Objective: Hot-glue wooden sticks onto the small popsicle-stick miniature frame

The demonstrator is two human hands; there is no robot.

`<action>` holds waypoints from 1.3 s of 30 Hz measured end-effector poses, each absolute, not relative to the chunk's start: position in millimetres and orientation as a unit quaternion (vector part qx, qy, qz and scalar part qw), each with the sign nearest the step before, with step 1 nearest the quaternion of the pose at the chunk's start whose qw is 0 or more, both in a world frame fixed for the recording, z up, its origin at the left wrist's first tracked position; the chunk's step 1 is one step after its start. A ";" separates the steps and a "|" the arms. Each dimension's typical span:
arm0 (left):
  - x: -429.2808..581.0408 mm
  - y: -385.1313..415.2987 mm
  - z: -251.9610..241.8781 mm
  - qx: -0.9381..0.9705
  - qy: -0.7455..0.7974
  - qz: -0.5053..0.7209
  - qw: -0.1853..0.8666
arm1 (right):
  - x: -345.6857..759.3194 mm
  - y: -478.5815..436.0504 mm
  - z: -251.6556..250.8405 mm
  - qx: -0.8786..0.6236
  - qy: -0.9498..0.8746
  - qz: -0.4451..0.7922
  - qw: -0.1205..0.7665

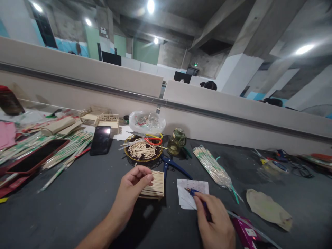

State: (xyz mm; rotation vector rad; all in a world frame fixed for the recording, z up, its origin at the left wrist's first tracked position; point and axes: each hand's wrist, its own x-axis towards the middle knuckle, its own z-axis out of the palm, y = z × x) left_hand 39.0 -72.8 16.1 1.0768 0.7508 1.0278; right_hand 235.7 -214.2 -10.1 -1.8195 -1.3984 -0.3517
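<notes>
The thumb and fingers of my left hand (pixel 136 183) are pinched together on what looks like a thin wooden stick. It is just above a small slatted model (pixel 155 186) built of wooden sticks, which the hand partly covers. My right hand (pixel 215 219) is wrapped around a blue hot glue gun (pixel 193 192) with a brass tip pointing left. Below the tip lies a creased white paper (pixel 183 185). A long translucent glue stick (pixel 249 221) trails out behind the right hand. Blue-handled pliers (pixel 169 164) lie beyond the model.
Behind the model sits a round basket (pixel 127 152) of cut sticks with red-and-yellow scissors (pixel 154 140) on it. Nearby are a glass jar (pixel 176 141), a plastic bowl (pixel 147 121), bagged sticks (pixel 211 164), phones (pixel 101 140), a purple box (pixel 245 230) and finished stick models (pixel 107 121).
</notes>
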 end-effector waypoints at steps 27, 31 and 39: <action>30.3 -69.5 23.9 0.575 0.377 0.532 0.494 | 195.0 -123.6 37.9 -0.635 -0.641 0.014 0.431; 20.2 -49.3 21.5 0.532 0.416 0.545 0.496 | 220.7 -117.4 27.0 -0.662 -0.599 0.044 0.449; 6.0 -5.2 -4.9 0.461 0.454 0.477 0.596 | 225.7 -105.0 -3.9 -0.666 -0.604 0.024 0.438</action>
